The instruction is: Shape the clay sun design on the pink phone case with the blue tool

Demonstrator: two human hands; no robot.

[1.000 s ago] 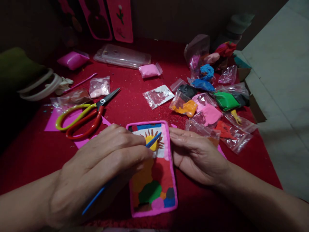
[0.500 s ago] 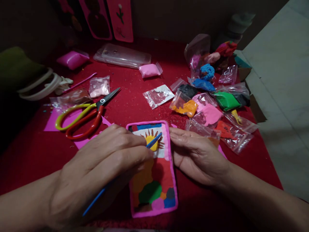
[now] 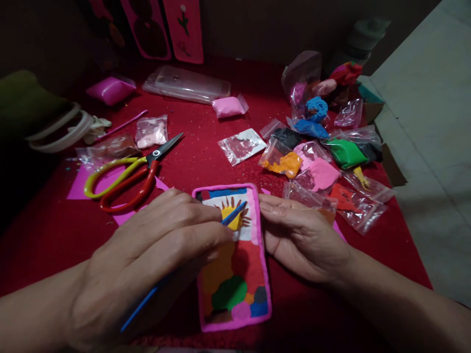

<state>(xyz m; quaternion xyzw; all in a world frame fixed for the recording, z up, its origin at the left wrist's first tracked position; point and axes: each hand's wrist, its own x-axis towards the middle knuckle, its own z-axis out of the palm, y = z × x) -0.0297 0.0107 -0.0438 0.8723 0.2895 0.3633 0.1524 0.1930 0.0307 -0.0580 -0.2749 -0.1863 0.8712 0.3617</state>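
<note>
Clamps blue tool [image 3: 234, 214] in left fingers [image 3: 198, 239]; touches pink-rimmed panel [image 3: 243, 260] with right fingers [image 3: 277, 212], cannot tell whether clamped. Risks smearing brown rays [image 3: 232, 202] by overpressing.

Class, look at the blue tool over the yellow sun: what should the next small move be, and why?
Probably a light press of the tool on the brown rays at the sun's upper right: the left hand holds it with the tip there, and the right hand is at the panel's right edge, well placed to steady it.
</note>
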